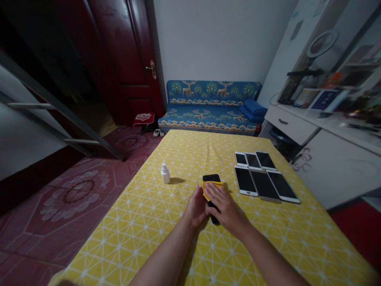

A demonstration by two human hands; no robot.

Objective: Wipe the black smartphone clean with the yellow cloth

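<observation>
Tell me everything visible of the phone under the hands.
The phone is dark and slab-like, with rounded corners and a smooth, glassy-looking far end. It appears to lie on the patterned tablecloth, lengthwise away from the person. A yellow cloth under the right hand covers its middle; the left hand is at its left edge. Its near end is partly hidden.

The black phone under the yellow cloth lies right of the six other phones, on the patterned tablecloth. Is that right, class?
No, wrong side: in the head view, the black phone under the yellow cloth lies left of the six other phones, on the patterned tablecloth.
</observation>
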